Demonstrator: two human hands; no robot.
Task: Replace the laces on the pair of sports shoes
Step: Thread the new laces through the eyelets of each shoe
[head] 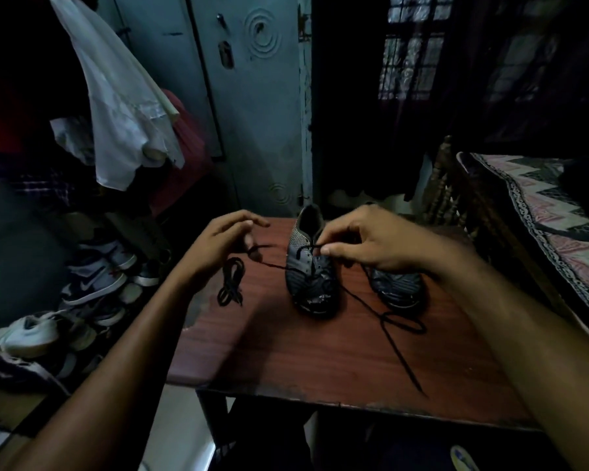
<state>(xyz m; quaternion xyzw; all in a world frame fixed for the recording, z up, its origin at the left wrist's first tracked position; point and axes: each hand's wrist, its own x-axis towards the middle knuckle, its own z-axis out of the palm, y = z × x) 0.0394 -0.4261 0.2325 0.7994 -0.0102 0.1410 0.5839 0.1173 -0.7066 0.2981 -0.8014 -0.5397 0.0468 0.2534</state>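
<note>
On the bench (286, 351), the right hand (371, 243) pinches the black lace (381, 321) at the half-laced left shoe (310, 266), the left hand (218, 246) hovers with relaxed fingers, while the other shoe (395, 287) and a bundled lace (230, 282) wait.

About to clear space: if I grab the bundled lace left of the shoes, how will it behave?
The bundled lace is thin cord in loose loops, so probably floppy and light. It will likely sag and unravel if lifted by one strand. Pushed across the table, it should drag and bunch, not roll.
</note>
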